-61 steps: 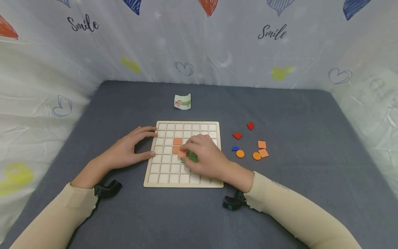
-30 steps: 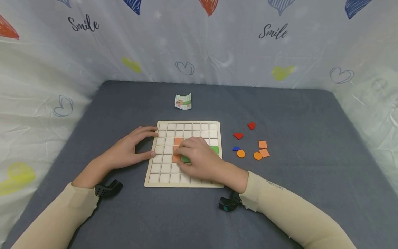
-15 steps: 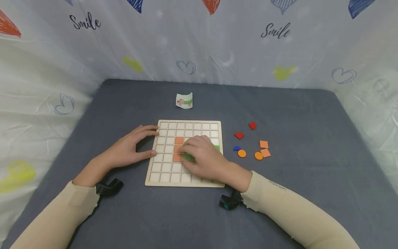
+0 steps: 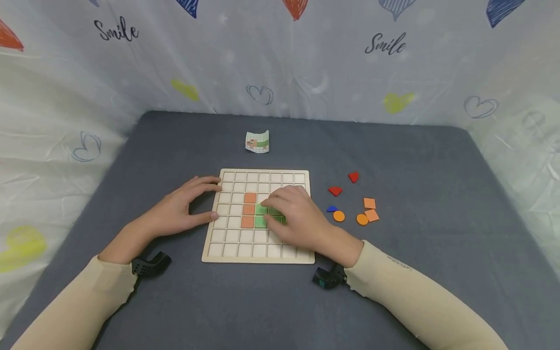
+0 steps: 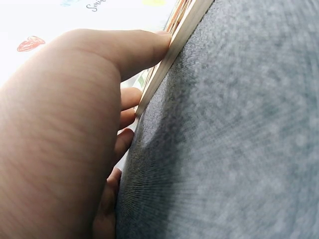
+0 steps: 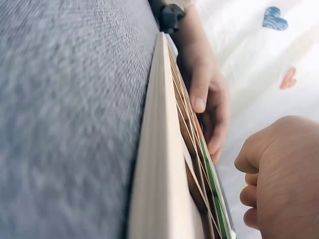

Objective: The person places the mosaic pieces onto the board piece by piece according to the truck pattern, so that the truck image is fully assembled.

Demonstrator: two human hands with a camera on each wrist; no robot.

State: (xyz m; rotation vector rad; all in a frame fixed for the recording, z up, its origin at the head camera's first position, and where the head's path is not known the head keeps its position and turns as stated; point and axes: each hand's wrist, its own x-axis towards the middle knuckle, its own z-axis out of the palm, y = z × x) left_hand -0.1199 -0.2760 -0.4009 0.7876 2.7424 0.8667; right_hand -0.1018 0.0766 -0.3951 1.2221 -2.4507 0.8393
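A wooden grid board [image 4: 224, 251] lies on the dark table. Three orange square tiles [image 4: 248, 209] fill a column of its cells, with green square tiles [image 4: 260, 222] beside them on the right, partly hidden. My left hand [image 4: 177, 211] touches the board's left edge with thumb and fingertips; the left wrist view shows the thumb [image 5: 144, 48] against the wooden rim. My right hand [image 4: 302, 221] hovers over the green tiles, fingers loosely bent and no piece seen in them. From the right wrist view, that hand [image 6: 286, 174] is apart from the board.
Right of the board lie two red pieces [image 4: 335, 191], a blue piece [image 4: 332, 209], two orange discs [image 4: 339, 216] and two orange squares [image 4: 369, 203]. A small card with a printed grid picture [image 4: 257, 142] lies behind the board. A white printed curtain [image 4: 323, 63] surrounds the table.
My right hand has set an orange tile into the lowest cell of the orange column, let go, and drawn back to the right. My left hand has stayed at the board's edge.
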